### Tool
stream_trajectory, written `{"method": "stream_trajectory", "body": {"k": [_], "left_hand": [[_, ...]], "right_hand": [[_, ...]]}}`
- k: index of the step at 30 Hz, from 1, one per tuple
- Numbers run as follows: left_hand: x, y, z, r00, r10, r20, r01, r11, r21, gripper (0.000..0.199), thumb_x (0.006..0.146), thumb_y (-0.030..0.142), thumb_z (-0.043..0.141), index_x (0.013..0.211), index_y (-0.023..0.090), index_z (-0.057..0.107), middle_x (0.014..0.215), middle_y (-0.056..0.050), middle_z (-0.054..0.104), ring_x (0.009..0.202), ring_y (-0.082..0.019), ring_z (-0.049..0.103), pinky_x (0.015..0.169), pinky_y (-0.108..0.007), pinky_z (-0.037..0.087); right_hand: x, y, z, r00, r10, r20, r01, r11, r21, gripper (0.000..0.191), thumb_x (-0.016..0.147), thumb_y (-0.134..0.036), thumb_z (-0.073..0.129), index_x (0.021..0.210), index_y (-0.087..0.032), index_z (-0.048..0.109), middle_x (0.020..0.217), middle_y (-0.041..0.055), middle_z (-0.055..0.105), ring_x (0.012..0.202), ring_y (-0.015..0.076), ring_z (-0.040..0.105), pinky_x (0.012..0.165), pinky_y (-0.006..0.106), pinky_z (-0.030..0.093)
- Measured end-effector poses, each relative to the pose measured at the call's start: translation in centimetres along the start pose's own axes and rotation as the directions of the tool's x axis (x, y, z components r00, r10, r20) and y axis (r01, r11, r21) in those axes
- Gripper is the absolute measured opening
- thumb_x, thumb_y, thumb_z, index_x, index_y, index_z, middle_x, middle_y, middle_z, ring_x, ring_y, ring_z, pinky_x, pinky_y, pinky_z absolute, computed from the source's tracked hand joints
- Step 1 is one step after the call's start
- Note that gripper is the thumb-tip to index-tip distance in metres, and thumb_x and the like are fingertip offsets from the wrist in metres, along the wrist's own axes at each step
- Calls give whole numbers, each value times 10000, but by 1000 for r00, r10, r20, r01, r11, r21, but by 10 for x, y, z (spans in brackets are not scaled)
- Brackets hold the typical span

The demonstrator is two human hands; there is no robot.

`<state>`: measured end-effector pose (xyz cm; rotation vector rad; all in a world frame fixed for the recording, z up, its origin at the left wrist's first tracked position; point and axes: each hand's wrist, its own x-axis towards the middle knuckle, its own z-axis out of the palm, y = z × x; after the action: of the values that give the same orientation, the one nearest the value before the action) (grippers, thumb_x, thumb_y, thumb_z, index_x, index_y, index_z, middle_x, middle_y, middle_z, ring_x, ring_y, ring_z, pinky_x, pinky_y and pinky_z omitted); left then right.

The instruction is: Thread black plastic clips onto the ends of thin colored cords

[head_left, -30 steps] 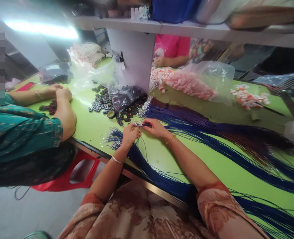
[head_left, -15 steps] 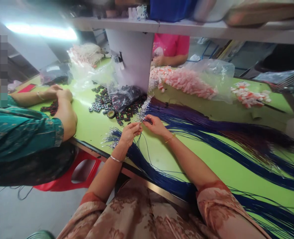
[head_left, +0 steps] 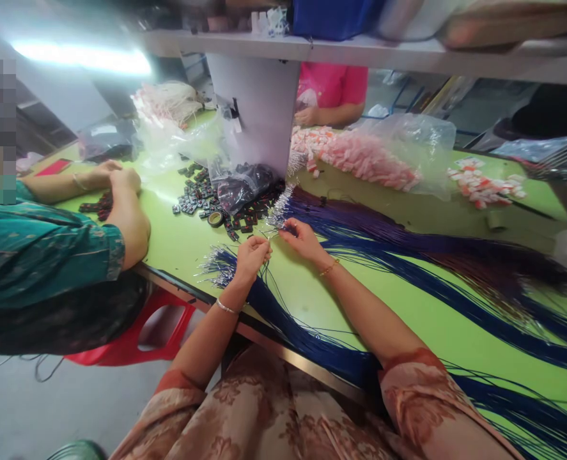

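My left hand is closed in a pinch, with thin dark blue wires hanging below its fingers and a small pale tip at the fingertips. Just right of it, my right hand pinches at the metal-tipped end of a blue wire; its fingertips partly hide the spot. Silvery terminals stand in a row behind, ending the long blue wire bundle that runs to the right. Below my left hand lies another blue wire bundle, its terminal ends fanned out on the left.
Black connectors, a tape roll and a bag of dark parts lie beyond my hands. Pink-white connectors are heaped behind. A co-worker's hands are at left; another person sits opposite. A shelf spans overhead.
My hands have moved slightly apart: the left fingertips have drawn a little away from the right ones. The right fingers have shifted a bit toward the terminals.
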<state>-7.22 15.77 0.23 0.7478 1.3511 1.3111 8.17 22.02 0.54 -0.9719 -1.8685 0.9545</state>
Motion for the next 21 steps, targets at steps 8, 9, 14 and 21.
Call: {"method": "stream_trajectory", "body": {"k": [8,9,14,21], "left_hand": [[5,12,-22,943,190,-273,-163,979,119,486,660,222,662,1100,204,458,984,-39,608,655,-90,602,569,-210,465],[0,19,-28,929,250,-274,-203,961,188,542,657,221,676,1154,213,457,1071,-62,596,699,-94,603,600,-217,475],[-49,50,-64,899,437,12,-369,745,556,266,766,336,653,990,194,624,943,-55,659,809,-152,595,718,-265,472],[-111,19,-84,902,185,389,-431,366,825,146,743,332,711,748,207,636,723,-17,627,662,-158,537,630,-273,375]], "right_hand": [[13,18,4,986,-120,115,154,918,-365,364,818,-257,584,1161,-154,522,1088,124,595,976,235,524,874,360,413],[15,20,3,981,-108,164,169,887,-429,406,808,-239,595,1194,-142,520,1116,143,585,1003,251,517,889,378,412],[8,3,-10,974,-158,164,224,798,-560,581,799,-301,647,1325,-130,466,1258,188,519,1129,319,473,946,435,384],[-64,-51,-21,976,-32,214,150,813,-563,375,903,-483,526,1061,-151,597,987,129,624,885,255,557,768,360,402]]}}
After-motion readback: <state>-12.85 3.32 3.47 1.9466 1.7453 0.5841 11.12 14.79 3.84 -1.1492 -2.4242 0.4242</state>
